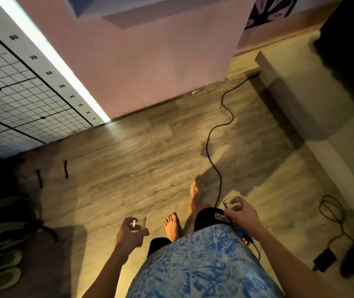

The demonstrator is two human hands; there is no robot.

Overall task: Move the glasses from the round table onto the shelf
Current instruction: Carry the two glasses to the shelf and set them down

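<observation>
Below the blue patterned shirt (204, 265), the left hand (128, 233) gripped one glass (138, 222) well left of the black cable (207, 151). The right hand (241, 214) clasped a second glass (233, 203) just right of it, above the floor (139, 158).

A black cable (209, 134) snakes over the wood-look floor (139, 160) toward the pink wall (141, 67). At left stands a numbered grid board (17, 100) edged by a bright light strip (64, 61). Two red strips (65, 168) lie near it. Green slippers (0, 269) sit bottom left; an adapter (324, 260) with a coiled cord (331, 208) lies at right, beside a pale ledge (313, 100).
</observation>
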